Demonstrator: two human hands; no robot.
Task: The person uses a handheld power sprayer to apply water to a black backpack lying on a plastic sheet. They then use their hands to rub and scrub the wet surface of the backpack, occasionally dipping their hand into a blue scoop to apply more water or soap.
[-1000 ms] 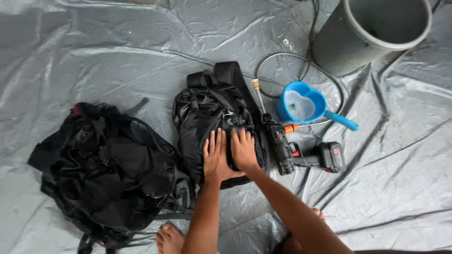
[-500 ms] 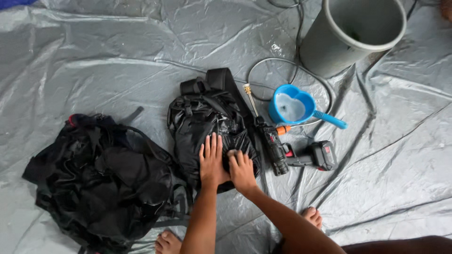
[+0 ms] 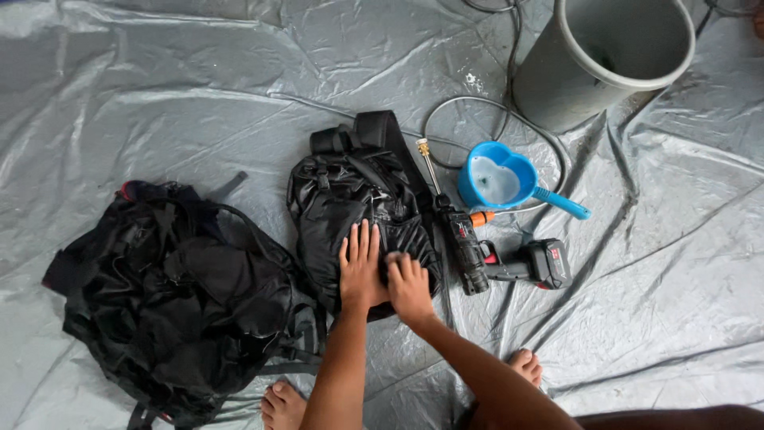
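While bare tarp [image 3: 199,87] lies wide beyond the fingertips, the small black backpack [image 3: 354,199] sits under both palms. Left hand [image 3: 362,271] presses flat, fingers spread and straight, gripping nothing. Right hand [image 3: 410,288] rests beside it, fingers slightly curled on the fabric. Just right: a cordless spray gun [image 3: 477,255].
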